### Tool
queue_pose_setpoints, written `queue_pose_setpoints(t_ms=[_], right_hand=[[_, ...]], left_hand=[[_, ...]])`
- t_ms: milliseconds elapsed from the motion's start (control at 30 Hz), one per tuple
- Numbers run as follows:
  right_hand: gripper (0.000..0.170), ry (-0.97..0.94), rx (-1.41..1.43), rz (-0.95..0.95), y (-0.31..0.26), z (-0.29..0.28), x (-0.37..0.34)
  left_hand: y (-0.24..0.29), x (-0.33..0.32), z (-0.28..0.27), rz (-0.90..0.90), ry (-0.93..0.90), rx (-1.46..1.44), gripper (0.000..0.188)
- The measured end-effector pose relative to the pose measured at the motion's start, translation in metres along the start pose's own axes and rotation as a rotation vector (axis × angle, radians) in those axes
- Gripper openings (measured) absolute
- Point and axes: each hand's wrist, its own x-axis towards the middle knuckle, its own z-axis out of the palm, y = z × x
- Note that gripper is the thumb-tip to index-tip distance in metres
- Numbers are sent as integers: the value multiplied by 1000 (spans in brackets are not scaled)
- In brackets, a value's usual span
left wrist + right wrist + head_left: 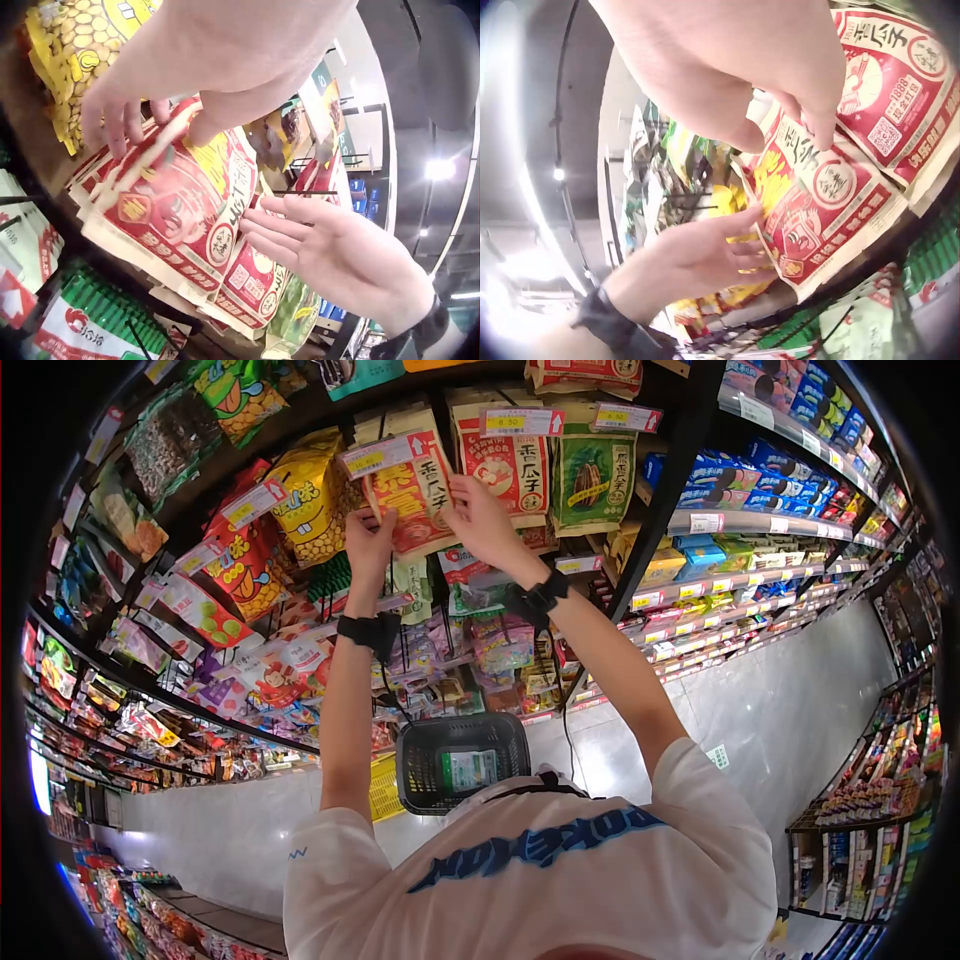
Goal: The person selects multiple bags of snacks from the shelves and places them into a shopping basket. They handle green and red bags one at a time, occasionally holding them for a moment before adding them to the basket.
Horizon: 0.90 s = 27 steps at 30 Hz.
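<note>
A red and cream bag of sunflower seeds (418, 525) hangs on the rack behind a price tag (385, 455). My left hand (370, 547) pinches its left edge; in the left wrist view the thumb (204, 131) lies on its front and the other fingers are around the edge. My right hand (487, 525) is at the bag's right side. Its fingers (274, 229) are fairly straight and touch near that edge in the left wrist view. Similar red bags (500, 465) hang just to the right, one overlapped by the right hand in the right wrist view.
Yellow bean bags (305, 490) hang to the left, a green seed bag (593, 475) to the right. A black shopping basket (408, 765) with a green package (468, 768) inside is below, close to the body. Snack shelves (770, 525) stand at the right.
</note>
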Motion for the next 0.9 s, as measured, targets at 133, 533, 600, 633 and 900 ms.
queue_pose_setpoints(t_ms=[133, 533, 600, 633, 900], right_hand=[[54, 140, -187, 88, -2, 31, 7], [58, 58, 156, 297, -94, -21, -36], [58, -23, 296, 293, -115, -31, -54], [58, -16, 283, 265, -119, -32, -64], [58, -160, 522, 666, -130, -14, -203]], left_hand=[[-15, 8, -3, 132, -65, -6, 23], [48, -59, -62, 93, -349, -529, 14], [58, -81, -73, 114, -360, -550, 14], [64, -91, -81, 91, -391, -547, 13], [-30, -210, -119, -288, -702, -734, 30]])
